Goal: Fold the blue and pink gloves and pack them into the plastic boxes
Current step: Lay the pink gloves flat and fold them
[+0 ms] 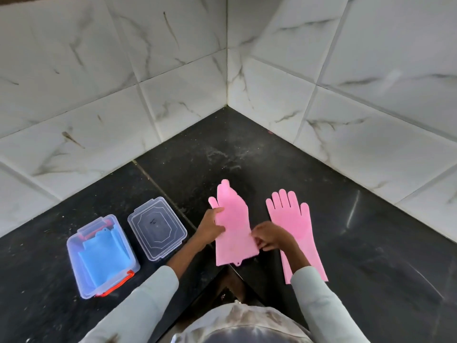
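Two pink gloves lie on the black counter. The left pink glove (233, 224) lies flat with its fingers pointing away; my left hand (210, 227) grips its left edge and my right hand (269, 236) pinches its right edge near the cuff. The right pink glove (294, 219) lies spread out beside it, its cuff partly under my right forearm. Folded blue gloves (103, 258) sit inside a clear plastic box (74, 263) with orange latches at the left. Next to that box lies a clear lid (157, 227).
The black counter (371, 243) fills a corner between two white marble-tiled walls (148, 70). Its front edge notches inward near my body. Dust specks cover the surface.
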